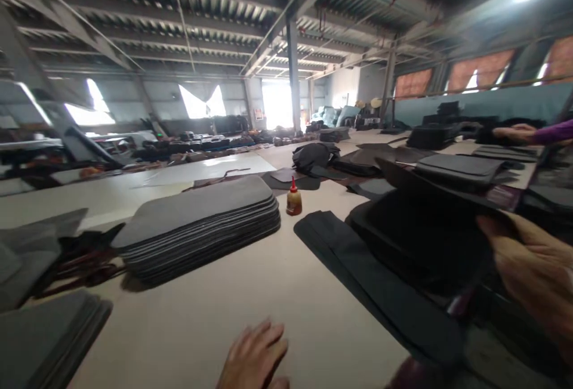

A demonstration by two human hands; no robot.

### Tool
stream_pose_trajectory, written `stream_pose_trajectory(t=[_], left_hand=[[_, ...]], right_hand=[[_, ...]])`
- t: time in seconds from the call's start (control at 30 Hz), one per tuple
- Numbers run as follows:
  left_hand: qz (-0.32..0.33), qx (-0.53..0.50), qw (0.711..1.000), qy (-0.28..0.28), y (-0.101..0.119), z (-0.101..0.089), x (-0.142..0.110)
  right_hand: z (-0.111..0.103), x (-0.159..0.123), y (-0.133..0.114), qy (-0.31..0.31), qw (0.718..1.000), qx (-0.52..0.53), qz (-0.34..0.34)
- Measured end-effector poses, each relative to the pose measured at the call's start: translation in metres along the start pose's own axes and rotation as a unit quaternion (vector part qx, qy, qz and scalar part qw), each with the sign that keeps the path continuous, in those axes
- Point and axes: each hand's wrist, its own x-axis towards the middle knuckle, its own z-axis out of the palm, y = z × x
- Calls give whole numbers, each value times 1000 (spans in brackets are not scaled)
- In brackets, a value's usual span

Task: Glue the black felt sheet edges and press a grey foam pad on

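Note:
My left hand [257, 356] is low in the middle of the view, over the pale tabletop [233, 293]. Its fingers are stretched out and hold nothing. At the right, my right hand [530, 258], a little blurred, grips the edge of a black sheet of material [430, 222], which is tilted up. Long dark strips of material [358, 275] lie partly under that sheet. A small glue bottle [294, 201] with a red nozzle stands upright beyond my hands. Left of the bottle is a thick stack of grey panels [201, 222] with rounded corners.
More grey pieces [49, 341] lie at the lower left. A bundle of dark material [316, 156] sits past the bottle. Grey panels [465, 165] are piled at the right, near another person's hand [514, 132] with a purple sleeve. A steel column [293, 73] stands far behind.

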Motion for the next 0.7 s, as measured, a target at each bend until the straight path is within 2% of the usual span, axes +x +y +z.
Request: stream_pose_trajectory(t=[0.07, 0.13, 0.17, 0.23, 0.3, 0.33, 0.4, 0.43, 0.47, 0.5, 0.57, 0.6, 0.63, 0.67, 0.7], left_hand=[[-16, -56, 998, 2, 4, -3, -2], [-59, -161, 985, -7, 10, -8, -5], [-92, -227, 969, -17, 13, -12, -8], [-168, -367, 914, -33, 23, -23, -13], [-232, -516, 825, -11, 34, -39, -19], [-258, -589, 765, 24, 38, -48, -22], [-305, -706, 628, 118, 45, -63, -30], [-328, -735, 571, 161, 46, -69, -36], [-357, -743, 533, 192, 46, -73, -42], [-389, -735, 515, 209, 45, -77, -50], [-450, -700, 512, 215, 42, -79, -68], [-471, -687, 513, 208, 39, -79, -75], [-481, -683, 513, 198, 38, -79, -82], [-482, -686, 511, 190, 36, -78, -86], [-477, -691, 511, 184, 35, -76, -87]], right_hand=[[-6, -16, -36, 35, 995, -7, -93], [-5, -38, -68, 46, 976, 9, -211], [-2, -51, -82, 31, 961, 27, -273], [13, -83, -105, -58, 919, 81, -382], [36, -123, -123, -170, 855, 152, -466], [50, -147, -130, -220, 814, 196, -501], [76, -199, -140, -310, 735, 278, -535], [87, -224, -143, -375, 697, 286, -540], [95, -247, -145, -430, 672, 274, -537], [100, -264, -146, -449, 637, 272, -564], [101, -279, -145, -502, 570, 257, -598], [98, -276, -143, -524, 555, 251, -595], [94, -268, -138, -544, 561, 241, -576], [91, -257, -132, -557, 583, 228, -546], [88, -244, -125, -558, 628, 200, -504]])
